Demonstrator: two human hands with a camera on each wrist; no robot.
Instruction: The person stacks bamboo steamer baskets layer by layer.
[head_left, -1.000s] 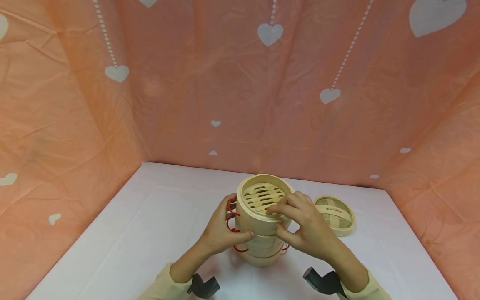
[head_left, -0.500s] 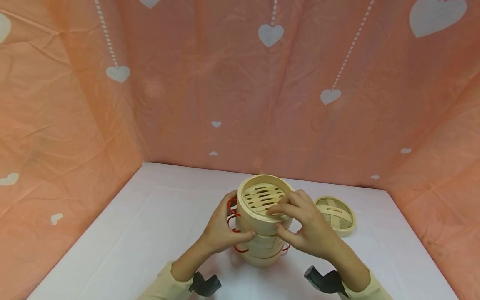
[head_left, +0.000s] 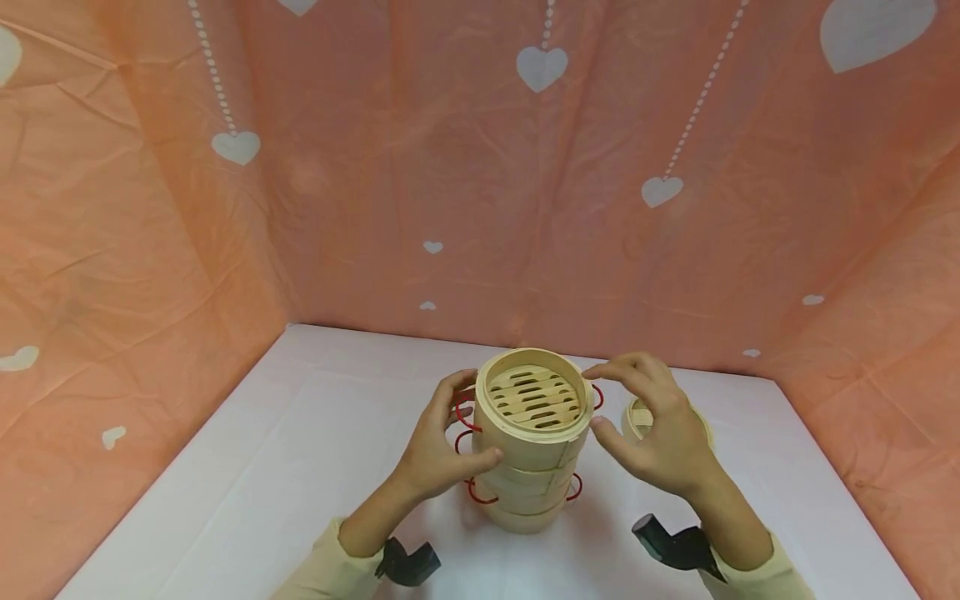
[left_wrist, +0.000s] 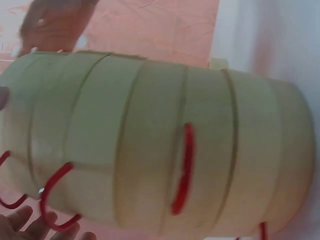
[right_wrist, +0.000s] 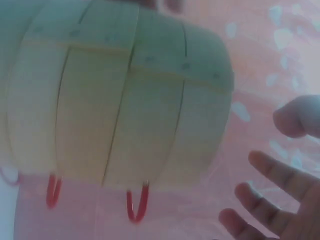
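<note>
A tall stack of round bamboo steamer baskets with red loop handles stands upright on the white table. Its uncovered top basket shows a slatted base. My left hand is at the stack's left side, thumb in front and fingers behind the red loops. In the left wrist view those fingers look apart from the bamboo wall. On the right, my right hand is spread beside the top rim; the right wrist view shows its fingers clear of the stack and holding nothing.
A woven bamboo lid lies on the white table behind my right hand, which partly hides it. Orange cloth walls with white hearts surround the table on three sides.
My right hand has let go of the top basket's front rim and moved right, partly covering the lid. My left hand's grip has loosened and its thumb has lifted slightly. The stack stays put.
</note>
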